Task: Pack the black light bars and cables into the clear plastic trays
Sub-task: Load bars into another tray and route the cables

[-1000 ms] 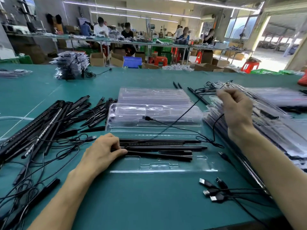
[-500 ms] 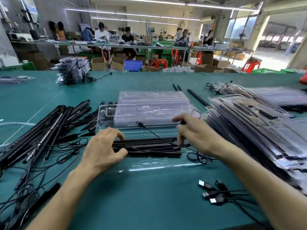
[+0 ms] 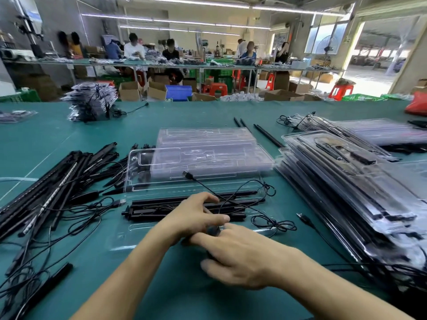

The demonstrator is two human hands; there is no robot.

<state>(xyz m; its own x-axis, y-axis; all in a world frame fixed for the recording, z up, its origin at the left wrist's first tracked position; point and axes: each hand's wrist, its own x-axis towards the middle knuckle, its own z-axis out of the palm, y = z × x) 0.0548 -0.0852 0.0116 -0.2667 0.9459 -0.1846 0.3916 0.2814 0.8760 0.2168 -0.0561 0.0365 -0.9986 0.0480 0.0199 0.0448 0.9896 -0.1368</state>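
An open clear plastic tray (image 3: 143,239) lies on the green table in front of me, its lid (image 3: 138,162) folded back. Several black light bars (image 3: 161,209) sit in it. A thin black cable (image 3: 272,224) loops loosely over the bars and off the tray's right end, and its plug (image 3: 186,174) rests on the lid. My left hand (image 3: 196,215) rests on the bars with its fingers spread. My right hand (image 3: 238,257) is just in front of it and pinches a small black part of the cable (image 3: 213,230); most of that part is hidden.
Loose light bars and tangled cables (image 3: 57,181) are heaped at the left. A stack of empty clear trays (image 3: 205,139) stands behind the open one. Packed trays (image 3: 346,181) are piled at the right, with another cable (image 3: 305,219) beside them. People work at far benches.
My right hand came down from the raised cable to the tray's front, beside my left hand. The cable now lies slack over the bars. My left hand shifted right along the bars.
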